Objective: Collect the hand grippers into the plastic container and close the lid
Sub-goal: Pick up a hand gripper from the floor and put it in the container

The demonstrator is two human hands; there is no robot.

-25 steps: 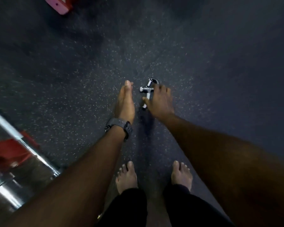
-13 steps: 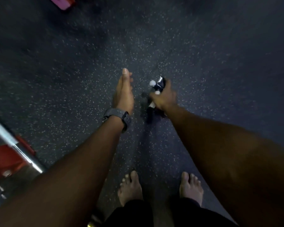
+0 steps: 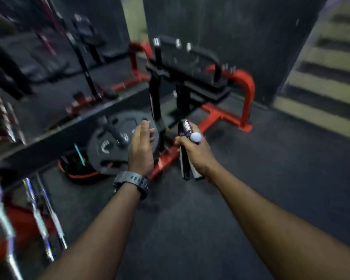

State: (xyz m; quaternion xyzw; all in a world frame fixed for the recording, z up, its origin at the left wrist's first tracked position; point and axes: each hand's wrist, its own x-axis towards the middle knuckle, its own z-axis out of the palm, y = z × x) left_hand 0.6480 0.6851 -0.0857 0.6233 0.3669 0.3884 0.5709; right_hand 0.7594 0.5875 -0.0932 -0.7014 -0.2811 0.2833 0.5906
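My right hand (image 3: 196, 153) is closed around a hand gripper (image 3: 187, 150), held upright in the air at mid-frame. The gripper has black handles with pale stripes, a steel spring on top and a white round knob. My left hand (image 3: 140, 146) hovers just left of it, flat and empty, fingers extended, with a dark watch (image 3: 132, 182) on the wrist. No plastic container shows in this view.
A red-framed gym bench (image 3: 233, 110) stands ahead against a dark wall. A black weight plate (image 3: 111, 146) leans at left beside a mirror. Chrome bars (image 3: 39, 219) and a red frame lie at the lower left. Stairs (image 3: 327, 77) rise at right. Dark rubber floor (image 3: 271, 168) spreads to the right.
My right hand closed on the hand gripper on the floor and lifted it. The view swung up from my feet and the floor to the gym equipment ahead.
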